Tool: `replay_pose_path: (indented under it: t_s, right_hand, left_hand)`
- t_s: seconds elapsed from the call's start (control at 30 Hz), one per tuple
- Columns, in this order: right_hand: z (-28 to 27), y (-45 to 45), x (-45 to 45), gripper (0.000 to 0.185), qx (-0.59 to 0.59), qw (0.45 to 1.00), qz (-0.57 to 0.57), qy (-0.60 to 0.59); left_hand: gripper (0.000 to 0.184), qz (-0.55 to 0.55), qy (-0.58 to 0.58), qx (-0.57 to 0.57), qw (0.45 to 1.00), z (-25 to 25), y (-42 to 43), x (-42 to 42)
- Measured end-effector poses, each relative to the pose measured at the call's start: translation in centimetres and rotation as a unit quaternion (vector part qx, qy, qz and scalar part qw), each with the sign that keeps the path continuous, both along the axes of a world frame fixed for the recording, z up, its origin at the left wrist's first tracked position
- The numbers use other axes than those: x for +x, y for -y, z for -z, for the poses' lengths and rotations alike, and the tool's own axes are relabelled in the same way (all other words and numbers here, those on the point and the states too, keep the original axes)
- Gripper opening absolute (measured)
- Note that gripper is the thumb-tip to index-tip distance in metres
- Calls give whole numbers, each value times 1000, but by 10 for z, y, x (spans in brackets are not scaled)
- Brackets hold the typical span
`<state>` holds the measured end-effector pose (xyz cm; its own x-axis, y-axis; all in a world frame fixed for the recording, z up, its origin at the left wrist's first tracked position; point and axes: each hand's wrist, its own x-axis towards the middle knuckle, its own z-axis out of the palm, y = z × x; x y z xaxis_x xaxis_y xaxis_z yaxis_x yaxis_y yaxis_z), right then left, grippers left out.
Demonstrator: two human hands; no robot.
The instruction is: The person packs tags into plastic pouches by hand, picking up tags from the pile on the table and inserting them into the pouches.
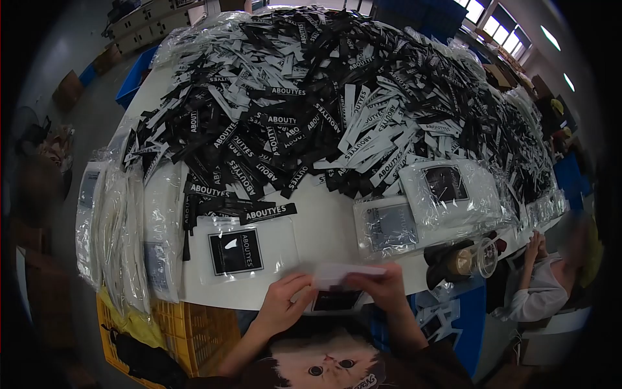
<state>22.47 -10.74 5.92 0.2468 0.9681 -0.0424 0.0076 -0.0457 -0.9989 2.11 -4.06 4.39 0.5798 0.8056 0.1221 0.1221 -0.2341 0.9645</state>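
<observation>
At the table's near edge, my right hand (382, 284) grips a thin white packet (334, 271), blurred by motion, with the thumb on top of it. My left hand (285, 301) is closed with curled fingers at the packet's left side. Below it, between my hands, part of a black printed label (337, 300) shows, mostly hidden. To the left lies a flat clear bag (278, 236) with a white content and a black ABOUTYES label (236, 251).
A large heap of black and white ABOUTYES strips (311, 97) covers the table (327, 220). Bagged packets stand at left (162, 227) and right (453, 194). A clear cup (483, 257) is near the right edge. A yellow crate (201, 330) and blue bin (470, 324) flank me. Another person (544, 285) sits right.
</observation>
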Motion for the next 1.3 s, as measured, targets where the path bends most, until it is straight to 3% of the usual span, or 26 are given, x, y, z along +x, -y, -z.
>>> replay_pose_path:
  t_s: [0.07,0.13,0.17,0.2,0.23,0.27,0.33,0.4,0.47,0.5,0.57,0.6,0.67,0.73,0.8,0.83,0.9,0.97,1.03,1.17,1.3]
  right_hand:
    - [-23,19,40,8,-53,996,-38,60]
    - [-55,46,77,18,-160,938,-179,250]
    - [-69,48,73,18,-161,938,-178,252]
    - [-81,50,70,24,-186,890,-187,372]
    - [-87,51,69,31,-208,827,-192,485]
    - [-87,42,64,31,-209,827,-192,486]
    - [-83,7,39,40,-114,877,-240,401]
    - [-45,-41,10,31,54,900,-225,369]
    - [-4,-99,-26,21,140,907,-204,341]
    - [19,-125,-44,24,152,903,-213,341]
    - [61,-166,-74,25,275,831,-168,453]
    - [62,-175,-81,25,277,831,-167,453]
    - [64,-189,-89,20,119,825,-256,489]
    - [60,-189,-83,12,132,806,-261,515]
    - [50,-185,-72,9,65,856,-226,461]
    - [36,-182,-59,8,90,869,-170,456]
    - [18,-188,-17,13,84,863,-58,495]
    - [-1,-194,27,22,103,812,83,569]
    - [5,-204,67,33,44,735,124,665]
    - [30,-215,95,37,-23,738,49,673]
    - [4,-195,50,28,-24,768,-62,637]
  left_hand:
    - [14,-4,18,12,1000,3,-4,1]
    - [19,-107,-57,113,986,17,-10,-11]
    - [27,-115,-88,111,983,20,-13,-18]
    - [27,-116,-85,111,983,21,-16,-20]
    - [31,-126,-134,181,966,22,-20,-20]
    - [35,-135,-182,249,942,24,-22,-20]
    - [37,-129,-191,243,942,34,-22,-18]
    - [39,-123,-201,239,942,47,-21,-18]
    - [41,-123,-192,223,948,58,-20,-24]
    - [41,-122,-191,225,948,59,-19,-24]
    - [38,-111,-198,237,944,60,-21,-25]
    - [38,-112,-199,240,944,58,-21,-26]
    - [29,-112,-205,244,941,53,-21,-25]
    - [27,-114,-187,230,948,57,-22,-27]
    - [24,-112,-168,214,956,57,-23,-28]
    - [24,-112,-167,214,956,56,-23,-28]
    - [24,-114,-165,211,957,56,-23,-27]
    - [24,-112,-158,226,955,55,-24,-27]
    - [24,-114,-160,226,954,56,-25,-26]
    - [24,-118,-152,223,956,59,-24,-27]
    - [24,-121,-153,211,958,55,-24,-27]
